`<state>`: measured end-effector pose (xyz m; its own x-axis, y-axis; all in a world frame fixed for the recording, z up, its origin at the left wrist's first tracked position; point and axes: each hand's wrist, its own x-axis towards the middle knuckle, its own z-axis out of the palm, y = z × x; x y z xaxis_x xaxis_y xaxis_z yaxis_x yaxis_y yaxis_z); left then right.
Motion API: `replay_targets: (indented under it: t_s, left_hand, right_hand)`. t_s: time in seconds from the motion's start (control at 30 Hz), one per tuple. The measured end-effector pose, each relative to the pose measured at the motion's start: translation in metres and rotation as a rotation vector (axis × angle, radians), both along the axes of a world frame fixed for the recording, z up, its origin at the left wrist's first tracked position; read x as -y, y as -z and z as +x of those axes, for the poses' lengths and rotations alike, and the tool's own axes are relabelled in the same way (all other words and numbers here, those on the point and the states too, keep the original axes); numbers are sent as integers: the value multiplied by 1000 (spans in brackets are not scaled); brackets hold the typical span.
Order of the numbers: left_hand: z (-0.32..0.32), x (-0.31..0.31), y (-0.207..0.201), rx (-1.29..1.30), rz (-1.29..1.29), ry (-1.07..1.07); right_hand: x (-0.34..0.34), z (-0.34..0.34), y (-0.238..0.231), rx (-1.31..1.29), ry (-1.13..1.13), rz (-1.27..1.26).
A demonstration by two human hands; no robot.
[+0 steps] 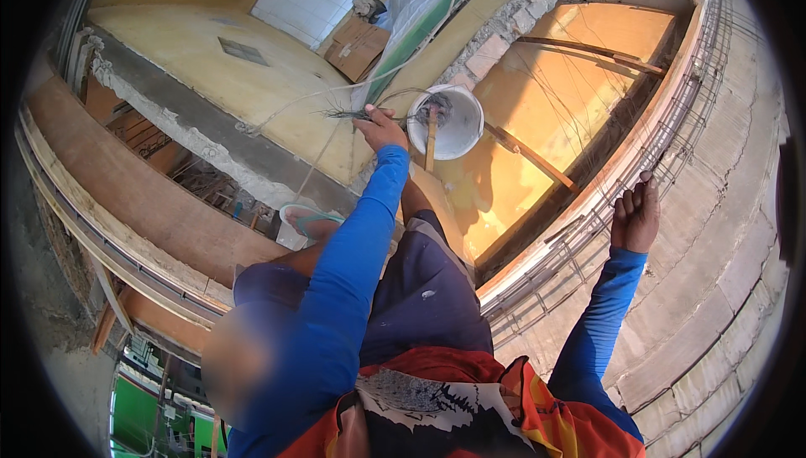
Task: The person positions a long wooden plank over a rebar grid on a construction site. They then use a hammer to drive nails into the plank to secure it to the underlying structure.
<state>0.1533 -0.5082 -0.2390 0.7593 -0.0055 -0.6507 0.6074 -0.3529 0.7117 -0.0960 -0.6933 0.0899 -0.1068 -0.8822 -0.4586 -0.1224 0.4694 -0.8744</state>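
Note:
A bundle of thin tie wires is gripped in my left hand, its loose ends fanning out to the left. Beside that hand stands a white bucket with more dark wire and a wooden stick in it. Well to the right, my right hand is closed above the long rebar cage. Anything between its fingers is too small to make out.
Wooden formwork curves along the left. Timber braces cross the yellow-walled recess at right, beside a block wall. A broken concrete edge runs past my sandalled foot. Cardboard lies farther back.

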Motion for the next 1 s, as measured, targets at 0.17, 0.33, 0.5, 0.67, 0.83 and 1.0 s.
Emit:
replay_targets:
  t_s: [0.17,0.33,0.5,0.67,0.83,1.0]
  left_hand:
    - [-69,-17,73,-74,79,264]
    - [-94,-6,70,-236,-171,103]
    - [-42,48,59,-228,-634,-14]
    - [-20,120,128,-480,-587,94]
    - [-46,141,223,-614,-538,186]
    - [-49,140,308,-595,-296,555]
  right_hand:
    - [-16,-6,44,-19,1,29]
    - [-25,-21,59,-18,71,21]
    - [-17,-47,51,175,17,-97]
    - [-21,-63,79,133,128,-192]
    - [-51,-74,125,191,254,-227]
    - [-79,-85,157,164,266,-226]
